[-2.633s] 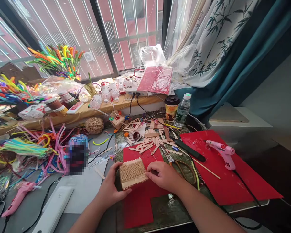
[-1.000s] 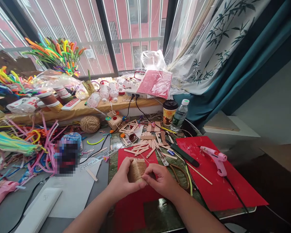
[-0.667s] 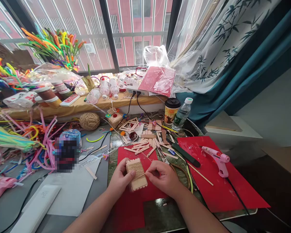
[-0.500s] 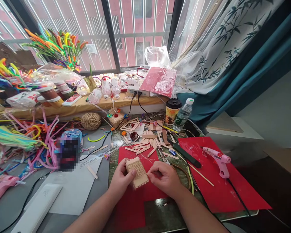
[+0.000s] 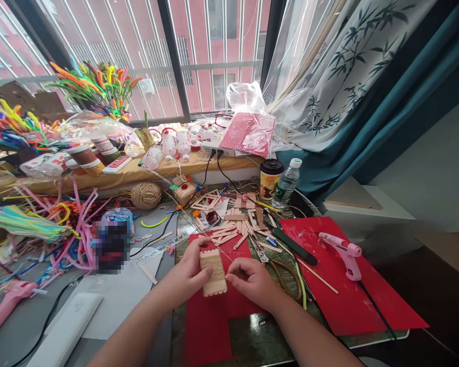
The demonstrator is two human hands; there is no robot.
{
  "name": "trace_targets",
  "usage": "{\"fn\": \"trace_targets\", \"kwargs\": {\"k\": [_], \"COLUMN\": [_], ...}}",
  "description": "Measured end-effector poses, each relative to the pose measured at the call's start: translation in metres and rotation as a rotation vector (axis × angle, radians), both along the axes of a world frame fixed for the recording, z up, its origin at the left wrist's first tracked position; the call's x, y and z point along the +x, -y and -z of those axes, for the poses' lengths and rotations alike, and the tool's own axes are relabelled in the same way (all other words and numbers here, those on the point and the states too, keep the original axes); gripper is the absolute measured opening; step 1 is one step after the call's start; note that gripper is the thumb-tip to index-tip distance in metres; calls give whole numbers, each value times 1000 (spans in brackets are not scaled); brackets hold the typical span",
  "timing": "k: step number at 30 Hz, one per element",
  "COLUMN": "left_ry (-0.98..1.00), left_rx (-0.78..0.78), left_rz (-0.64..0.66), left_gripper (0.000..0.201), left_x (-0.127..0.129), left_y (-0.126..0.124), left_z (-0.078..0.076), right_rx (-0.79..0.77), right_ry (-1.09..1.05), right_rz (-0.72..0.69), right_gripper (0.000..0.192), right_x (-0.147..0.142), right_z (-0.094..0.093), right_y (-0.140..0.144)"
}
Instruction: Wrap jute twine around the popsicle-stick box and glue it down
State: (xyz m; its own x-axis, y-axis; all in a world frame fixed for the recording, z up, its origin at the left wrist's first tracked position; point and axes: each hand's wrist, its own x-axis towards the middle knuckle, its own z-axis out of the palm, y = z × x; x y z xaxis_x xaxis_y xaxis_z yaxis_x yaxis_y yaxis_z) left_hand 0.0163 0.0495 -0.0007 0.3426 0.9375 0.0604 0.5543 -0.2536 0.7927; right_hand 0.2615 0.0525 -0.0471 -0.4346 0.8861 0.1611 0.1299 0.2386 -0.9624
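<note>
Two rectangular red paper sheets [image 5: 340, 306] lie on our dark-green table [image 5: 260, 339] below the barred window [image 5: 172, 66]; over one, our left hand [image 5: 191, 272] grasps the twine-wound pale wooden block [image 5: 217, 272]; our right hand's [image 5: 252, 280] grip, just beside, we cannot tell.

Tan stripes of twine [image 5: 214, 272] across a pale wooden block [image 5: 215, 289], red sheet [image 5: 208, 334], white curtain [image 5: 371, 71] with leaves [image 5: 351, 53] perhaps grey-green
</note>
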Motion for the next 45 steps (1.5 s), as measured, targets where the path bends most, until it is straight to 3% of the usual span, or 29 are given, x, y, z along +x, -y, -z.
{"fn": "trace_targets", "kwargs": {"k": [3,6,10,14,17,23,27,33,37,39,42,45], "left_ry": [-273,-420,-418,-269,-128,27,-32,-205,-378,-437,-487,-505], "left_rx": [96,119,164,182,206,202,145,91,225,287,236,164], "left_rz": [133,157,158,157,101,49,35,99,134,124,41,1], "left_gripper": [78,98,88,80,71,68,67,81,78,85,104,97], "left_x": [10,25,31,27,21,-16,-43,-50,-31,-17,1,7], "left_y": [3,4,2,3,8,22,30,40,41,38,31,26], "left_z": [-36,-44,-36,-32,-19,23,34,26,7,2,4,13], "right_rx": [42,72,87,129,206,404,386,281,264,266,266,269], "right_ry": [18,15,2,-13,23,176,226,261,282,292,300,304], "right_rz": [4,-12,-14,12,25,-24,-9,-42,-55,-63,-70,-71], "right_gripper": [18,17,20,21,18,14,14,12,12,12,12,12], "right_x": [-2,-3,-2,1,4,8,6,-2,-3,-3,-2,-2], "right_z": [-3,-3,-2,-3,-5,-1,1,1,1,1,2,3], "right_y": [1,-1,-2,-2,-1,-3,-6,-4,-4,-4,-4,-4]}}
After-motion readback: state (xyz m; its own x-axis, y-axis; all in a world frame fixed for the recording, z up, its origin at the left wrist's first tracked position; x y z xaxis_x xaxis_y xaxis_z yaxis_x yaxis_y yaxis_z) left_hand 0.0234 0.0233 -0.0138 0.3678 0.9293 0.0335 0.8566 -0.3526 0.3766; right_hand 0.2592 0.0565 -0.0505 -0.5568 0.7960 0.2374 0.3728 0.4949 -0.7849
